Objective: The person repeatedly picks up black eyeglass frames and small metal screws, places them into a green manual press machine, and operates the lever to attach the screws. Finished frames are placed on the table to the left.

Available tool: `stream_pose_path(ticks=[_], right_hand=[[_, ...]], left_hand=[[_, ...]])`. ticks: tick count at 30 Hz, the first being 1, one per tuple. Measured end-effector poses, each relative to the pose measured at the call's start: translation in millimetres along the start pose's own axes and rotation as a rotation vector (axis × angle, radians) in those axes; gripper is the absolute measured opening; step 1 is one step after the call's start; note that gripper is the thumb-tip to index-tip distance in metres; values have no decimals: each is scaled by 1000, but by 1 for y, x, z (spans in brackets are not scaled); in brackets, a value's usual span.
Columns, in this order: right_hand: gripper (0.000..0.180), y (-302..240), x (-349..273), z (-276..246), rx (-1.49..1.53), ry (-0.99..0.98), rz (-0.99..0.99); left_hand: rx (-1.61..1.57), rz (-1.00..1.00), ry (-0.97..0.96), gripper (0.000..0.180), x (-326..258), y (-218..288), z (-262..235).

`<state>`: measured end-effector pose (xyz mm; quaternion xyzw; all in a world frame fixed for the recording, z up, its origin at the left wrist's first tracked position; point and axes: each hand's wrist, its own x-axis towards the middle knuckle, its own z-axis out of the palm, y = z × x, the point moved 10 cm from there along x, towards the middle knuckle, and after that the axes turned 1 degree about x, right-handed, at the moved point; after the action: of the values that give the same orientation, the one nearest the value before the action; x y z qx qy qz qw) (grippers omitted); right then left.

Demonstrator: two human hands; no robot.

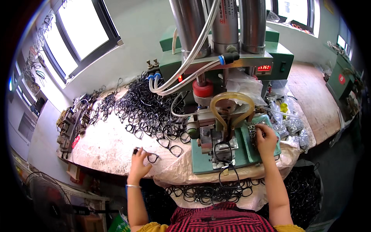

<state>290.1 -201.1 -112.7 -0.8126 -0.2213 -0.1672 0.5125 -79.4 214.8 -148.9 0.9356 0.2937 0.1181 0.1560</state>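
Observation:
On the table at the left, my left hand point(138, 166) has its fingers closed on a black eyeglass frame point(153, 158); one rim shows beside the fingers, the rest is partly covered. My right hand point(267, 142) is over a green tray point(253, 154) of small shiny metal parts point(252, 133), its fingers bent together at the pile. Whatever they pinch is too small to make out. Between my hands stands a green press machine point(199, 164). Another black eyeglass frame point(228, 167) sits at its metal fixture point(208, 141), one rim hanging past the front edge.
Black eyeglass frames point(147, 100) lie heaped at the back left, with more frames point(201, 193) along the front edge by my lap. Metal fixtures point(71, 125) line the left edge. Bags of small parts point(294, 125) sit right of the tray. A yellowish tube point(247, 102) loops above the fixture.

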Motion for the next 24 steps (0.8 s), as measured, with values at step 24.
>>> stream_pose_path(ticks=[24], right_hand=[[32, -106, -30, 43, 749, -204, 137]], left_hand=[[-1096, -27, 631, 20, 18, 98, 34]])
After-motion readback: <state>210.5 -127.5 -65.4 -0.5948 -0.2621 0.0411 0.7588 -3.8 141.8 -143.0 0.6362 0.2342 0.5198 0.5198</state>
